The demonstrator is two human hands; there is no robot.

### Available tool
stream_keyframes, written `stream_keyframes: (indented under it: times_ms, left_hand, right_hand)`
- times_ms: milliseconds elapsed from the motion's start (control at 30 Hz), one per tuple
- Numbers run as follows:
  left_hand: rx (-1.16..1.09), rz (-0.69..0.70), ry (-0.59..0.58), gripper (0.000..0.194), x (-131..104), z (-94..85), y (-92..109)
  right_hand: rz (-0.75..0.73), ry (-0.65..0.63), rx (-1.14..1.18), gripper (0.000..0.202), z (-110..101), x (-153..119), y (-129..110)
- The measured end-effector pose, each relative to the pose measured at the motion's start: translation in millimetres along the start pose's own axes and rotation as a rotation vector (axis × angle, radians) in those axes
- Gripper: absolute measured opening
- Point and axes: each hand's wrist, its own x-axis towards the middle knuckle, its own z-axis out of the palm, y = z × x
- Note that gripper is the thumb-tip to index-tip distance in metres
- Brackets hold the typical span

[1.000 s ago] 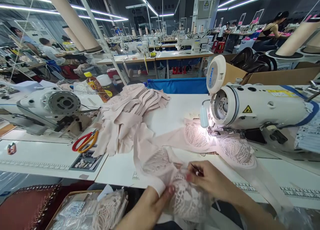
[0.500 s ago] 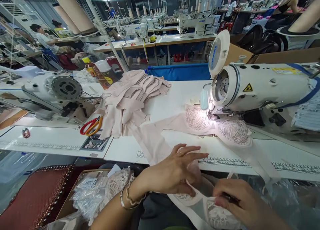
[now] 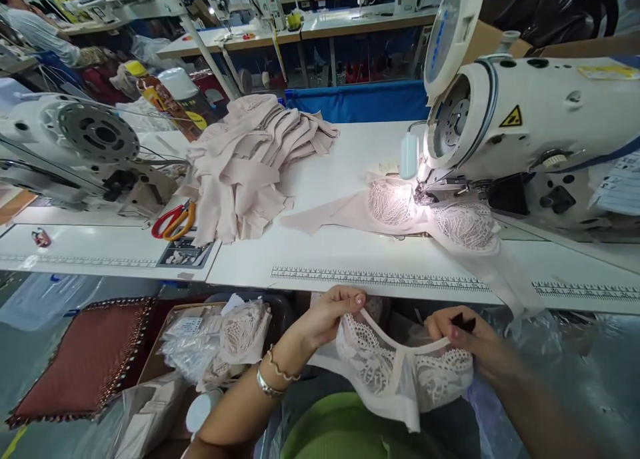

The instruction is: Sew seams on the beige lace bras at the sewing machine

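Observation:
A pale lace bra [image 3: 380, 369] is stretched between my two hands above my lap, below the table edge. My left hand [image 3: 333, 316] pinches one end of its upper edge between thumb and fingers. At the other end, my right hand [image 3: 463, 339] is closed on the edge, with a small dark object [image 3: 463, 322] sticking out between its fingers; its kind I cannot make out. Beyond my hands, a second pale pink bra [image 3: 463, 227] lies on the table under the lit needle area of a white sewing machine [image 3: 530, 112], one wing hanging over the edge.
A heap of pale pink fabric pieces [image 3: 250, 166] lies left of centre, beside red-and-orange-handled scissors [image 3: 175, 220]. Another machine [image 3: 85, 146] stands at left. A box with bagged lace cups [image 3: 215, 332] and a red cushion [image 3: 85, 359] sit below the table. Printed rulers run along the front edge.
The view has tilted down. My left hand has moved from over the bra's cup to its upper edge, and the bra is now raised and stretched out between both hands.

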Motion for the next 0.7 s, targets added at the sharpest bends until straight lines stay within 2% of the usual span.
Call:
stream_keyframes:
  times_ms: [100, 200, 267, 400, 500, 567, 667, 700]
  left_hand:
    - [-0.061, 0.007, 0.016, 0.066, 1, 4.7, -9]
    - [-0.082, 0.021, 0.005, 0.069, -1, 6.4, -9]
    - [-0.079, 0.016, -0.017, 0.069, -1, 7.6, -9]
    - [-0.055, -0.025, -0.072, 0.067, 6, 13.4, -8]
    - [0.092, 0.011, -0.11, 0.063, 14, 21.6, -1]
    - [0.323, 0.212, -0.062, 0.052, 13, 29.2, 9]
    - [0.794, 0.723, 0.163, 0.018, -3, 44.3, 21]
    - [0.938, 0.846, 0.193, 0.009, -11, 49.8, 21]
  right_hand:
    - [0.018, 0.039, 0.14, 0.064, 3, 0, 10]
    - [-0.006, 0.005, 0.15, 0.065, -1, 0, 12]
    - [-0.02, -0.043, 0.042, 0.065, -4, 0, 5]
    - [0.038, -0.201, -0.362, 0.072, 1, 0, -17]
    - [0.002, -0.265, -0.589, 0.053, 12, -7, -29]
    - [-0.073, -0.23, -0.648, 0.05, 15, -17, -33]
    - [-0.153, -0.048, -0.644, 0.048, 12, -38, -34]
    - [-0.164, 0.023, -0.652, 0.046, 12, -44, -34]
